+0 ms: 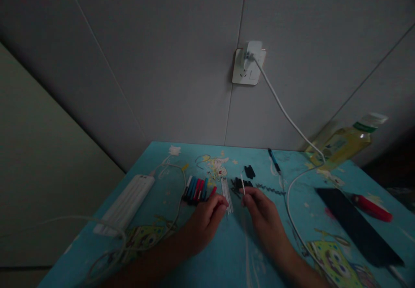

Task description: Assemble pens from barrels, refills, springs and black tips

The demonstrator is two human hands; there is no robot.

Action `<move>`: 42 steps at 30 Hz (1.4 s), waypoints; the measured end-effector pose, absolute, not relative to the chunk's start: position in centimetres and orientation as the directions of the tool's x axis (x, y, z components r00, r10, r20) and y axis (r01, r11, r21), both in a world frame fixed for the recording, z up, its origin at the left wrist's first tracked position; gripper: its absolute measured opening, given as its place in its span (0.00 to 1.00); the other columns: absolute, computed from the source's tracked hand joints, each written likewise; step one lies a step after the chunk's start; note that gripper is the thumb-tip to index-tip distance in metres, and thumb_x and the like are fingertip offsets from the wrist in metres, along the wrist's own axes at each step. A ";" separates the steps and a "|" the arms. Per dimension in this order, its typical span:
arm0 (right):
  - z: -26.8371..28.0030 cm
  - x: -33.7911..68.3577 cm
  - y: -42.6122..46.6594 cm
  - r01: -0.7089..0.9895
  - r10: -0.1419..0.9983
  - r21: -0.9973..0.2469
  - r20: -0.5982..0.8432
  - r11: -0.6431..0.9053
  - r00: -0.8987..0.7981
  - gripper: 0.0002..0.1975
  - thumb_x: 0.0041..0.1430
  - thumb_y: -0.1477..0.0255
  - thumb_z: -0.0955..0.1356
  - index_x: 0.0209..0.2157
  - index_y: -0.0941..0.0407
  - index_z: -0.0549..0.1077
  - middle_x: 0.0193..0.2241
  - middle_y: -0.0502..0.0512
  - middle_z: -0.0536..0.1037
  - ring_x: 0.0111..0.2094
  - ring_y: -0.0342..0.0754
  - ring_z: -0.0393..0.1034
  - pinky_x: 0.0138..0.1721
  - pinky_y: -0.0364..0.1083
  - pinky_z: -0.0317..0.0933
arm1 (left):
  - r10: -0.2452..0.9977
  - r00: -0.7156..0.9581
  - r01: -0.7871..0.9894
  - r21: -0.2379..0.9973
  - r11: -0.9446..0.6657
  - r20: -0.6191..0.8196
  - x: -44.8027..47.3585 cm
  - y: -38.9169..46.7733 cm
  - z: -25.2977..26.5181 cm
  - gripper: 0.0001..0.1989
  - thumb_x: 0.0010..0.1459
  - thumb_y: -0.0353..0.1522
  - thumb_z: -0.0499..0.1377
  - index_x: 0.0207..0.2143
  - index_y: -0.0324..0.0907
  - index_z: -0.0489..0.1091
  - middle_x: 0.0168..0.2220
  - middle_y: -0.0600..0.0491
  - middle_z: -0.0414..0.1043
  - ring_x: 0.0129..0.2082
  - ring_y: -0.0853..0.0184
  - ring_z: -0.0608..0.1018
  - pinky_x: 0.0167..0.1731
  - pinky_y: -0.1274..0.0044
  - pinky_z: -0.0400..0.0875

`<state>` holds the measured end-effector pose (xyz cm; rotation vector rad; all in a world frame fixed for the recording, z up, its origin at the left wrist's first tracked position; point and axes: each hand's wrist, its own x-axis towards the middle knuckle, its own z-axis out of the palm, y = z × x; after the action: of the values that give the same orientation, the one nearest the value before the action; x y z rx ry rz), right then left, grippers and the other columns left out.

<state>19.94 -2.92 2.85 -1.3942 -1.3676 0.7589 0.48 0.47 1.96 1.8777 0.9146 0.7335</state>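
Note:
A thin white pen refill (pixel 242 184) stands upright, pinched between the thumb and fingers of my right hand (pixel 261 208). My left hand (pixel 209 216) is curled closed to its left; whatever its fingers hold, if anything, is hidden. Just beyond the left knuckles shows a red pen barrel (pixel 212 191), partly covered, and I cannot tell whether the hand touches it. Several blue, red and white pen barrels (pixel 196 188) lie in a row beside it. Between the hands is a bundle of thin white refills (pixel 227 195). Small black pen parts (pixel 239 183) lie behind my right fingers.
On the blue patterned tabletop (pixel 227 253) are a white power strip (pixel 126 201), more black parts (pixel 249 171), dark springs (pixel 270 189), a pen (pixel 274 161), a black flat object (pixel 356 225), a red-handled tool (pixel 372 208) and a bottle (pixel 343 145). A white cable (pixel 288 206) loops right.

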 end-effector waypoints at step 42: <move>2.4 19.3 -3.2 0.215 0.990 -0.967 0.141 0.136 0.011 0.08 0.59 0.64 0.71 0.33 0.54 0.80 0.30 0.52 0.81 0.34 0.49 0.75 0.40 0.46 0.67 | 0.765 0.635 0.337 0.851 -0.403 0.111 0.6 0.2 1.4 0.10 0.69 0.38 0.50 0.40 0.43 0.66 0.32 0.56 0.71 0.31 0.68 0.75 0.31 0.79 0.62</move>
<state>19.26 -3.25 2.41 -1.2694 -1.4075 0.9762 0.64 0.24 1.44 1.9981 0.8628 0.6318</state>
